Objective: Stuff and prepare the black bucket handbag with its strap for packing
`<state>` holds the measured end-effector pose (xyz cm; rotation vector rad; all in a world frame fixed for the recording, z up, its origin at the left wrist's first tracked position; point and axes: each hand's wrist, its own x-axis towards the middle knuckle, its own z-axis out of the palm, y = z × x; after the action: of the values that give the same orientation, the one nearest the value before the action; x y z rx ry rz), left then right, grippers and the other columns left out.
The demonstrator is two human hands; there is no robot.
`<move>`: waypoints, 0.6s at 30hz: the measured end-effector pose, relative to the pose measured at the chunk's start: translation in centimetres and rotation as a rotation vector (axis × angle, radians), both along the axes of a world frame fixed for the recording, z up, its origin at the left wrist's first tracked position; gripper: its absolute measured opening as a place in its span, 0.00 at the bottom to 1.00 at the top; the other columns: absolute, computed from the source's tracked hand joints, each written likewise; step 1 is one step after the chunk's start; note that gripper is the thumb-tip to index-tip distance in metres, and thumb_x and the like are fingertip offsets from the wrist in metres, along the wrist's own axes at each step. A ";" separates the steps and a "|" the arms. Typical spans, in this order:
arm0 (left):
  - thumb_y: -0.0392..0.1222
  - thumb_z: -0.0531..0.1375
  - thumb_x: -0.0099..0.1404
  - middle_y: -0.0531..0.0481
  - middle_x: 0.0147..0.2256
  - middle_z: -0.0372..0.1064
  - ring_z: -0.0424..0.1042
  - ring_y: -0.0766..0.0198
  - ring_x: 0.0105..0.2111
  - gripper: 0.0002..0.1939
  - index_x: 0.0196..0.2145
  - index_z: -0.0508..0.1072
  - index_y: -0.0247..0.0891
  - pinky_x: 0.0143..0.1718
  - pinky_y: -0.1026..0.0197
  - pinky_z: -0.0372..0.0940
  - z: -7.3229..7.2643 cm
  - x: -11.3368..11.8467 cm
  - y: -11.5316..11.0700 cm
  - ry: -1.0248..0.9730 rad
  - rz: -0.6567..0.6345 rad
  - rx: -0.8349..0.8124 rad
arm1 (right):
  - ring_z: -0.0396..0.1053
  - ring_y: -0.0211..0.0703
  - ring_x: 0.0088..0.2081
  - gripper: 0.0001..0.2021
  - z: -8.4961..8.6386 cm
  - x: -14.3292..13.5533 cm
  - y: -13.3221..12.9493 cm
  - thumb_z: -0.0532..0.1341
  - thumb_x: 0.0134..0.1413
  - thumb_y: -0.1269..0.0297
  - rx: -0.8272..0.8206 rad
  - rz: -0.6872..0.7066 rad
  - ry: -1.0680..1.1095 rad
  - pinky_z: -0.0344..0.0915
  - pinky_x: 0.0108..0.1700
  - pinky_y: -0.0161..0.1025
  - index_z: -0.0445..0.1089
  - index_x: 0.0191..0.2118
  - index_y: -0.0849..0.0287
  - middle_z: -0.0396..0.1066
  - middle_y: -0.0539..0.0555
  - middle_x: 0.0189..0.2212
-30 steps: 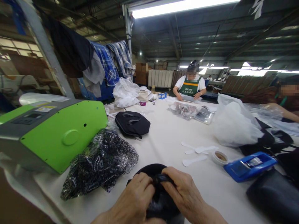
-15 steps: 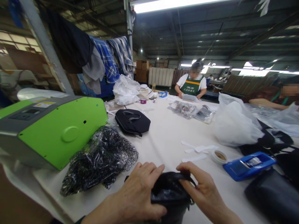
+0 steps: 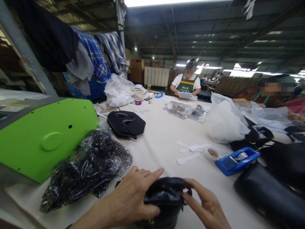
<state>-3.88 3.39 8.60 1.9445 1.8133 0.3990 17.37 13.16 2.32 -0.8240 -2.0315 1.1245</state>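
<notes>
A small black bag [image 3: 166, 213], leather-like and glossy, stands at the near edge of the table with its mouth open towards me. My left hand [image 3: 134, 195] grips its left side, thumb across the front and index finger stretched over the rim. At the right end of the mouth, my right hand [image 3: 205, 203] pinches the rim between thumb and fingers. The inside looks dark and shiny; what lies in it cannot be made out. To the left is a heap of black-patterned clear plastic [image 3: 88, 167].
A green machine [image 3: 50, 136] stands at left, a flat black bag [image 3: 126, 123] beyond. Rightward lie white paper strips [image 3: 189, 157], a tape roll [image 3: 212, 154], a blue tray [image 3: 237, 160], a black leather-like item [image 3: 267, 194] and a white plastic bag [image 3: 226, 121]. Two co-workers sit beyond.
My right hand has shifted from the strap-like loop to a pinch on the rim. The bag's mouth gapes wider. The view has turned slightly right.
</notes>
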 end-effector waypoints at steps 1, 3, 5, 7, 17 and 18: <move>0.42 0.65 0.49 0.45 0.48 0.68 0.65 0.50 0.47 0.38 0.57 0.58 0.43 0.53 0.44 0.50 0.0 0.0 0.1 0.006 -0.014 0.000 | 0.70 0.44 0.38 0.09 -0.1 0.0 -0.3 0.59 0.52 0.62 -0.041 0.000 0.018 0.66 0.41 0.35 0.71 0.40 0.52 0.73 0.50 0.34; 0.43 0.66 0.48 0.47 0.47 0.68 0.65 0.50 0.46 0.36 0.55 0.61 0.45 0.51 0.45 0.52 0.1 0.0 0.2 0.010 -0.029 -0.004 | 0.68 0.43 0.33 0.07 0.1 -0.2 -0.5 0.58 0.53 0.62 -0.124 0.045 0.020 0.65 0.37 0.35 0.71 0.36 0.54 0.71 0.49 0.29; 0.43 0.67 0.47 0.49 0.45 0.69 0.66 0.51 0.44 0.32 0.50 0.65 0.45 0.50 0.46 0.54 0.3 0.0 0.3 0.001 -0.028 -0.002 | 0.65 0.41 0.31 0.04 1.0 -0.5 -0.3 0.59 0.50 0.66 -0.200 0.114 -0.040 0.63 0.34 0.35 0.69 0.32 0.57 0.68 0.49 0.26; 0.42 0.67 0.47 0.50 0.45 0.69 0.66 0.52 0.44 0.29 0.48 0.65 0.44 0.50 0.48 0.54 0.4 0.0 0.4 -0.015 -0.038 0.009 | 0.63 0.39 0.30 0.04 2.2 -0.9 0.3 0.59 0.43 0.72 -0.247 0.161 -0.132 0.61 0.33 0.34 0.66 0.30 0.58 0.65 0.47 0.25; 0.39 0.65 0.51 0.53 0.38 0.73 0.69 0.57 0.38 0.22 0.45 0.69 0.42 0.42 0.55 0.54 0.4 0.1 0.8 -0.016 -0.105 0.009 | 0.56 0.34 0.24 0.12 3.5 -3.4 1.0 0.55 0.30 0.79 -0.341 0.174 -0.303 0.50 0.24 0.31 0.62 0.27 0.59 0.59 0.43 0.19; 0.38 0.65 0.52 0.54 0.36 0.73 0.69 0.59 0.36 0.18 0.42 0.70 0.42 0.41 0.56 0.54 0.3 0.1 0.8 -0.017 -0.114 0.013 | 0.57 0.34 0.24 0.11 3.4 -3.1 1.1 0.56 0.33 0.78 -0.410 0.210 -0.253 0.52 0.25 0.31 0.64 0.28 0.60 0.60 0.43 0.20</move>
<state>-3.78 4.18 8.91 2.0357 1.6841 0.3897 14.29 14.26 5.76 -1.0104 -2.1629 1.6650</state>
